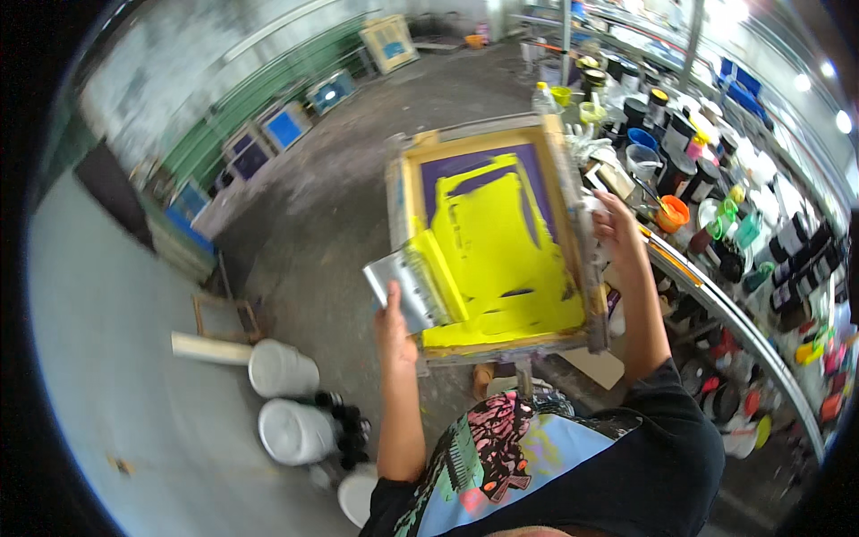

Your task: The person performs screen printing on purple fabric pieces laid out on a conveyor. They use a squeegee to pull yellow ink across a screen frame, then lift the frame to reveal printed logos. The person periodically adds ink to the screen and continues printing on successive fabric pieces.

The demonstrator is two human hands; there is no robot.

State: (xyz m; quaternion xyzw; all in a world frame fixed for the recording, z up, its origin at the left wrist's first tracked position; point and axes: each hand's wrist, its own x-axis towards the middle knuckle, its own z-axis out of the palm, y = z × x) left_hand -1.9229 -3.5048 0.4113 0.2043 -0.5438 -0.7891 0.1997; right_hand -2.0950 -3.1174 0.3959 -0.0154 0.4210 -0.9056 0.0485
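A wooden-edged printing screen [558, 192] lies before me, its purple mesh largely coated in bright yellow ink [501, 259]. At its left edge, my left hand [394, 333] is closed on a squeegee [407, 282] with a broad silver metal plate. The squeegee's inner side is yellow with ink and leans over the frame's left rail. My right hand [616, 224] is at the screen's upper right edge, fingers closed beside a small white thing [592, 203]. Whether those fingers grip the rail or the white thing, I cannot tell.
To the right, a long bench holds several dark jars [677, 132], an orange cup [672, 215] and bottles. White buckets [295, 431] stand at lower left, near a grey wall [116, 358]. More screens, one with a blue centre [284, 130], lean along the far left wall.
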